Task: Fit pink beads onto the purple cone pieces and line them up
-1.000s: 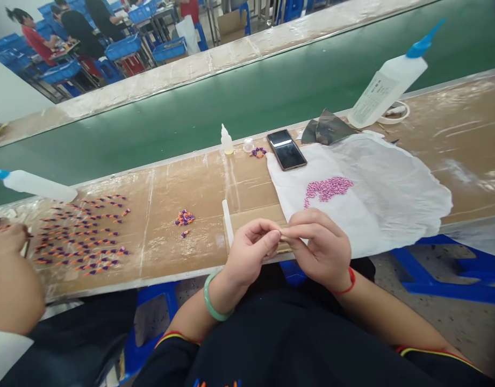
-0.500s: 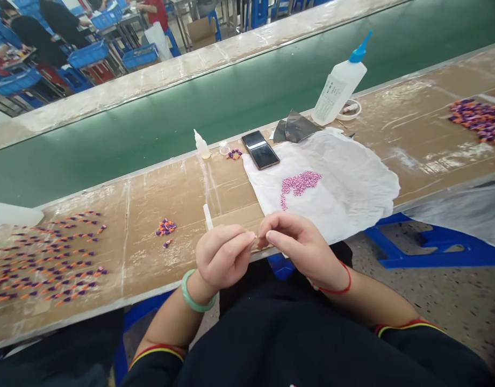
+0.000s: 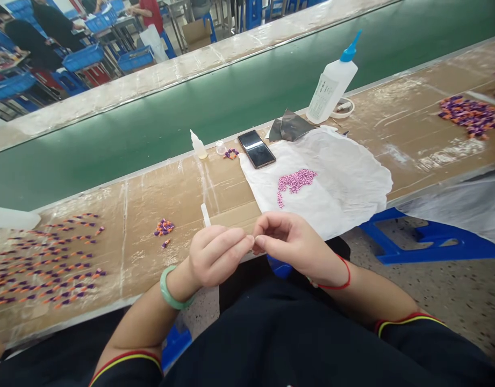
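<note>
Over the table's near edge my left hand (image 3: 220, 255) and my right hand (image 3: 291, 242) meet fingertip to fingertip. Both are closed in a pinch, and whatever lies between the fingers is too small or hidden to make out. Behind them, a white cloth (image 3: 352, 183) carries a pile of tiny pink-and-white pieces (image 3: 299, 180). A white stick-like piece (image 3: 206, 214) lies just beyond my left hand. Farther left is a small heap of purple-and-orange pieces (image 3: 164, 227), with a loose one beside it.
Rows of purple-and-orange pieces (image 3: 49, 263) cover the table's left part; another pile (image 3: 468, 115) lies right. A phone (image 3: 257, 149), a small dropper bottle (image 3: 198, 145), a large blue-capped bottle (image 3: 331, 88) and a tape roll (image 3: 344, 107) stand or lie along the back by a green belt (image 3: 158, 115).
My left hand has turned flatter, its wrist and forearm swinging left, and its fingertips now touch those of my right hand. The view has shifted slightly. A person's fingers show at the far right edge.
</note>
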{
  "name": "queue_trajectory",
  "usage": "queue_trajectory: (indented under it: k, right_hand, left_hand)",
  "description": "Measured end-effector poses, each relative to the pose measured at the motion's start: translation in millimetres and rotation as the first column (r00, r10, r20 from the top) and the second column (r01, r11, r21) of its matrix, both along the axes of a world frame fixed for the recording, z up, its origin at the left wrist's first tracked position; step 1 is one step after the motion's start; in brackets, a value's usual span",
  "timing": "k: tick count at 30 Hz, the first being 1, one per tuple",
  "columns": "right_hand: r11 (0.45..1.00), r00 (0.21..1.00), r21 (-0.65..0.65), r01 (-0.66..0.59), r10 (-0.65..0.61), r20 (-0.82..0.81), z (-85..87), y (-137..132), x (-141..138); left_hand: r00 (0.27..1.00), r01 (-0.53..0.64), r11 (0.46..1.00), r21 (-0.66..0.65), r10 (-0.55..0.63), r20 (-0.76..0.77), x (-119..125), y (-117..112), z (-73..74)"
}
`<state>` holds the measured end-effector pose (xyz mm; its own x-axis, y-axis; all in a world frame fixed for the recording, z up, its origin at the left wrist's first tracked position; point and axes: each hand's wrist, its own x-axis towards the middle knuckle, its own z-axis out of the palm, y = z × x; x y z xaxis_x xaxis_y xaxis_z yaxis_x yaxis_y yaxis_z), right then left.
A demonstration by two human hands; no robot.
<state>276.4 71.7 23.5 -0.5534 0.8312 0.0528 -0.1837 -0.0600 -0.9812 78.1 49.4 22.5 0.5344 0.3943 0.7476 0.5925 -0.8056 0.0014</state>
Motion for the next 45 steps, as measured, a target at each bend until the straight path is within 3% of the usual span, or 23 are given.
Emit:
queue_trajectory:
  k: [7, 12, 17, 20, 25, 34, 37, 41, 43, 45]
  right_hand:
    - [0.961, 0.994, 0.267, 0.067, -0.089, 0.071, 4.2, -3.4, -3.8]
    - [0.837, 0.969, 0.542, 0.07, -0.186, 0.162, 3.2, -1.3, -7.5]
    - [0.729, 0.949, 0.685, 0.015, -0.225, 0.219, -1.2, -0.5, -16.1]
    - [0.717, 0.943, 0.697, 0.016, -0.241, 0.227, -3.7, -1.0, -21.4]
    - [0.768, 0.938, 0.641, 0.014, -0.232, 0.258, -3.1, -0.3, -26.7]
    - [0.769, 0.925, 0.639, 0.036, -0.268, 0.271, -7.6, 1.3, -38.1]
    - [0.776, 0.925, 0.63, 0.032, -0.262, 0.276, -11.0, 0.8, -41.4]
    - [0.75, 0.924, 0.661, -0.031, -0.23, 0.306, -11.3, 8.0, -37.8]
    - [0.687, 0.912, 0.718, -0.113, -0.215, 0.35, -12.8, 17.1, -32.0]
    - [0.596, 0.876, 0.764, -0.248, -0.2, 0.44, -17.7, 28.4, -25.4]
  left_hand:
    - [0.939, 0.028, 0.97, -0.24, 0.057, 0.34, 4.9, -2.4, -1.2]
    - [0.885, 0.111, 0.916, -0.387, 0.086, 0.457, 3.0, -7.0, -2.7]
    - [0.879, 0.107, 0.892, -0.438, 0.121, 0.461, 2.9, -8.6, -7.7]
    - [0.871, 0.099, 0.883, -0.459, 0.146, 0.468, 1.2, -9.0, -12.2]
    - [0.848, 0.119, 0.847, -0.518, 0.184, 0.496, -3.1, -9.5, -16.6]
    - [0.857, 0.025, 0.884, -0.467, 0.221, 0.465, -7.7, -10.8, -21.1]
    - [0.837, 0.051, 0.866, -0.498, 0.235, 0.494, -9.9, -10.3, -22.9]
    - [0.747, 0.041, 0.819, -0.572, 0.355, 0.562, -30.8, -14.6, -32.2]
    - [0.657, -0.037, 0.791, -0.611, 0.48, 0.582, -51.7, -21.9, -43.1]
    - [0.539, -0.146, 0.725, -0.673, 0.629, 0.56, -76.4, -33.2, -56.9]
